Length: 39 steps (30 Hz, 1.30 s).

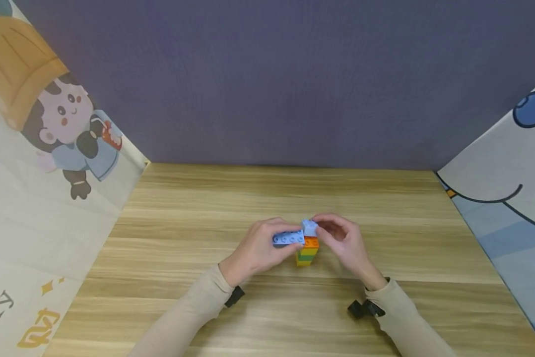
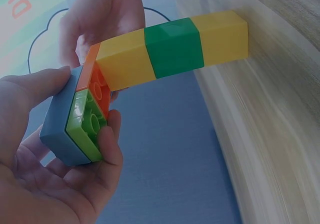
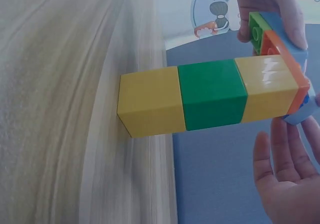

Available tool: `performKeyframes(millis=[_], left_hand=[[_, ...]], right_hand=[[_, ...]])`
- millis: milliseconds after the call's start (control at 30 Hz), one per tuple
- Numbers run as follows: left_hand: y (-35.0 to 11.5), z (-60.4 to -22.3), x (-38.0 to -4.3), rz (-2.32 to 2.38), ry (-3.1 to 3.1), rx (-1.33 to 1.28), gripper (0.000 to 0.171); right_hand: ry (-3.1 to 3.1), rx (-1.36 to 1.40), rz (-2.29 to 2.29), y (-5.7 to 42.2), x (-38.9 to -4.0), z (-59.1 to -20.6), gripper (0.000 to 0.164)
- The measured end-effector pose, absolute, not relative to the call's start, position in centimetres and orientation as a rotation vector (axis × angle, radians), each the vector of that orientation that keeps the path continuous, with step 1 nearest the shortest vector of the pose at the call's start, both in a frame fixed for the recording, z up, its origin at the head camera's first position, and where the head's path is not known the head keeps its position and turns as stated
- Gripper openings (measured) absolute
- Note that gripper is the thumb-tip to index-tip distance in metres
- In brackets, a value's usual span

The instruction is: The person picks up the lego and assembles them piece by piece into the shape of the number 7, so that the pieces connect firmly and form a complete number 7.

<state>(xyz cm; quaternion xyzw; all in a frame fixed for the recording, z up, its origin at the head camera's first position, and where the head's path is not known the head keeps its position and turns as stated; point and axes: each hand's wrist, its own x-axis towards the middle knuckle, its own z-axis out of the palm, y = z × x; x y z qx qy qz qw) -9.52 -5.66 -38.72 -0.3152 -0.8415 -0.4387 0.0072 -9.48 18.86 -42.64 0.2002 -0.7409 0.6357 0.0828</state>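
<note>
A tower of yellow (image 2: 127,59), green (image 2: 174,46) and yellow blocks stands upright on the table, with an orange brick (image 1: 312,242) on top. My left hand (image 1: 255,248) grips a long blue brick (image 1: 288,238) beside the tower's top, thumb and fingers on opposite sides. Under that brick sits a lime green brick (image 2: 85,124), next to the orange one, as the left wrist view shows. With thumb and fingers, my right hand (image 1: 345,243) pinches a light blue brick (image 1: 309,228) over the orange brick. Whether that brick is fully seated cannot be told.
The wood-grain table (image 1: 196,193) extends around the tower on all sides. A dark blue-grey panel (image 1: 290,84) rises behind it. Cartoon-printed cloths (image 1: 93,218) flank the left and right sides. A black wrist device (image 1: 366,309) sits at each cuff.
</note>
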Motion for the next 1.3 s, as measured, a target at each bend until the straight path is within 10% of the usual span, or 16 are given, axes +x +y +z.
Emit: performKeyframes(millis=[1300], left_hand=[[-5.7, -38.7, -9.3, -1.396, -2.637, -0.957, 0.039]], right_hand=[[-2.08, 0.798, 1.771, 18.6, -7.7, -42.8, 0.039]])
